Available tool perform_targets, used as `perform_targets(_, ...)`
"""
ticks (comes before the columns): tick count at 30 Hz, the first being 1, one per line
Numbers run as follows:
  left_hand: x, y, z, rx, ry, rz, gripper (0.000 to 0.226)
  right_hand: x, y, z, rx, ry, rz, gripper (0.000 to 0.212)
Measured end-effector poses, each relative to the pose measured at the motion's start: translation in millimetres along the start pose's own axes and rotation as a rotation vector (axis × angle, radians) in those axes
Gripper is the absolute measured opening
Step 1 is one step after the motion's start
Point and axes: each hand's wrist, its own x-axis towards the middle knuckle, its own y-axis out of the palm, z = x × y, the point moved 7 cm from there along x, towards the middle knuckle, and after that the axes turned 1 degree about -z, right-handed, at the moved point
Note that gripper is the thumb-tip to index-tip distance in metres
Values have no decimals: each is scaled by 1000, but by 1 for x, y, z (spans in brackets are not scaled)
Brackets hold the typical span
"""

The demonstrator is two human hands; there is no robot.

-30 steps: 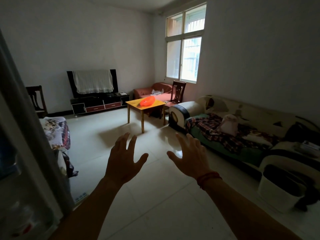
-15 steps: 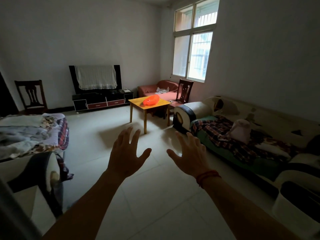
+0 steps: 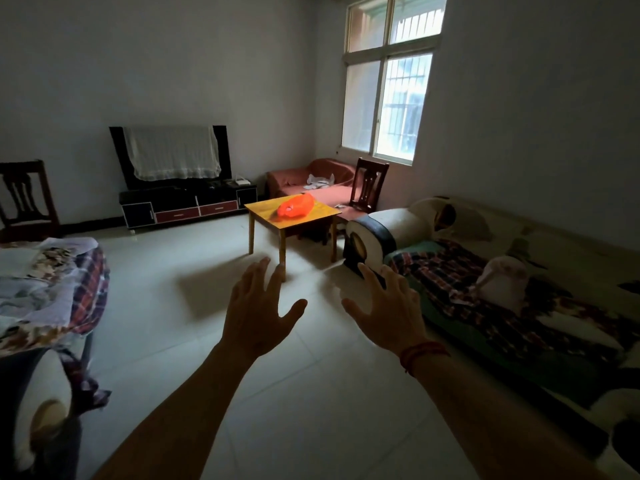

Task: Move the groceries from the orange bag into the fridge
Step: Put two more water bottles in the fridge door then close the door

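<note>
The orange bag [image 3: 296, 206] lies on a small yellow wooden table [image 3: 263, 215] across the room, well beyond my reach. My left hand [image 3: 258, 311] and my right hand [image 3: 384, 311] are stretched out in front of me over the floor, palms down, fingers spread, holding nothing. A red cord circles my right wrist. The fridge is out of view.
A long sofa [image 3: 502, 271] with a plaid blanket runs along the right wall. Another sofa [image 3: 52, 289] with cloths is at the left. A dark chair [image 3: 369, 183] and a red couch [image 3: 311, 178] stand behind the table; a TV stand [image 3: 187, 206] lines the far wall. Pale tiled floor leads to the table.
The view has advanced into the room and the grey fridge door edge at the left has dropped out of view. The table and bag look nearer. Both hands stay spread and empty.
</note>
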Motion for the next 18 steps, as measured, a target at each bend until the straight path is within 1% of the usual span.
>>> perform_targets(7, 103, 93, 15, 10, -5, 22, 78, 117, 65, -57, 24, 23, 26, 75)
perform_targets(12, 199, 156, 21, 27, -56, 7, 77, 223, 109, -97, 43, -5, 42, 79)
perform_targets(18, 303, 223, 32, 54, -78, 8, 78, 344, 156, -133, 47, -17, 86, 77)
